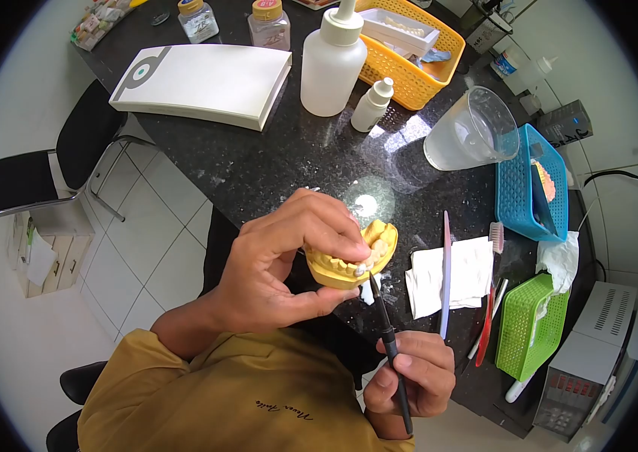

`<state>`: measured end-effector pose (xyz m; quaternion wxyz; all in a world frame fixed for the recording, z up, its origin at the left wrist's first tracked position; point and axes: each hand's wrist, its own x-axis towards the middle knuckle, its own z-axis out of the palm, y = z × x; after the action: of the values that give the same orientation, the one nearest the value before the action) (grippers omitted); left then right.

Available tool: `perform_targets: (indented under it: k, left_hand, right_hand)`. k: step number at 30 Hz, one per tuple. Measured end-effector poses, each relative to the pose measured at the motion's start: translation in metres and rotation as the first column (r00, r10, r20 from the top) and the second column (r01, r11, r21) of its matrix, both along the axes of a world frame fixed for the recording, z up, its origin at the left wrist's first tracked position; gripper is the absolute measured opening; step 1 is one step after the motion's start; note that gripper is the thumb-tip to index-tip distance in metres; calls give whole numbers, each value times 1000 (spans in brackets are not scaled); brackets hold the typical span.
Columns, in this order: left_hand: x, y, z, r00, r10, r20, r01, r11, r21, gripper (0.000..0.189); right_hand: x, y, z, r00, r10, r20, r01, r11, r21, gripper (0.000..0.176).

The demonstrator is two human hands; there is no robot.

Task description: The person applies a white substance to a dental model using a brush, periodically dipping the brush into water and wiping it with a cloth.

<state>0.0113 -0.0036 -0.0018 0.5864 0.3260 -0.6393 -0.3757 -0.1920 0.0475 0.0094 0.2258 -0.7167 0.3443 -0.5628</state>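
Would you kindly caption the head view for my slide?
Left hand holds a dental model; right hand points a tool at it.

Bare bench is stretching from above the left hand, mid-frame, to the white book, upper left: passable. Large bottle, small bottle and tumbler are obstructing the approach to the yellow basket, upper right. A second gap is opening below the tumbler, above the white cloth. Blue basket and green basket are walling off the right. Black tool is bridging the space between right hand and dental cast, lower centre.
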Motion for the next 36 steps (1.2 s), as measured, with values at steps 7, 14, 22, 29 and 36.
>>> perform_targets:
  k: [7,14,22,29,36]
  left_hand:
    - [-1,0,1,1000,8,3,-8,1000,-5,33]
    - [-1,1,1,1000,6,-3,-6,1000,0,33]
    - [-1,-1,-3,999,37,13,-36,998,-52,37]
    - [-2,0,-3,993,95,73,-88,991,-101,38]
    - [-2,0,-4,992,99,81,-92,992,-92,39]
  right_hand:
    - [1,-2,0,999,13,-37,-14,1000,-12,24]
    - [0,-1,-1,999,10,-33,-11,1000,-24,25]
    - [1,-1,1,982,-1,-189,-12,998,-69,21]
    - [4,-3,-1,991,-55,-126,41,993,-112,22]
    - [5,-3,-3,990,-70,-122,54,990,-129,22]
